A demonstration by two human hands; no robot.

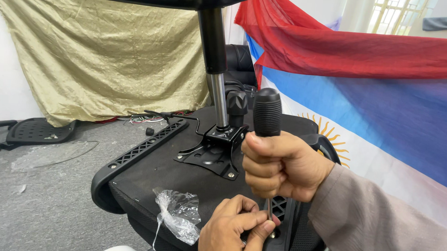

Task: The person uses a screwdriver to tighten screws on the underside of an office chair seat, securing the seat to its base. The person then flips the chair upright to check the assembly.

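Gripping: right hand [281,164] is wrapped in a full fist around the black ribbed handle of a screwdriver [267,114], held upright with the shaft running down out of the fist
Pinching: left hand [232,229], just below the right, has thumb and fingertips pressed together at the foot of the shaft, steadying the tip where it meets the armrest bracket [279,216]; whether a screw sits under the tip I cannot tell, as the fingers hide it
Just left of the left hand: a crumpled clear plastic bag [178,215] lies on the chair seat underside [152,175]
Beyond the right hand: the black metal tilt plate [215,152] sits flat on the seat with screw heads showing at its corners, and the gas cylinder [215,66] stands up from it
Far left of the hands: the other armrest [138,152] lies along the seat edge, its screws seated
Done, by my reading: plate and far armrest look fastened
Left: the near armrest is under the driver now, so fastening looks unfinished
Look of the seat: black, upturned, fabric-faced
Farther out: grey carpet [47,198] and a gold cloth [97,57] behind
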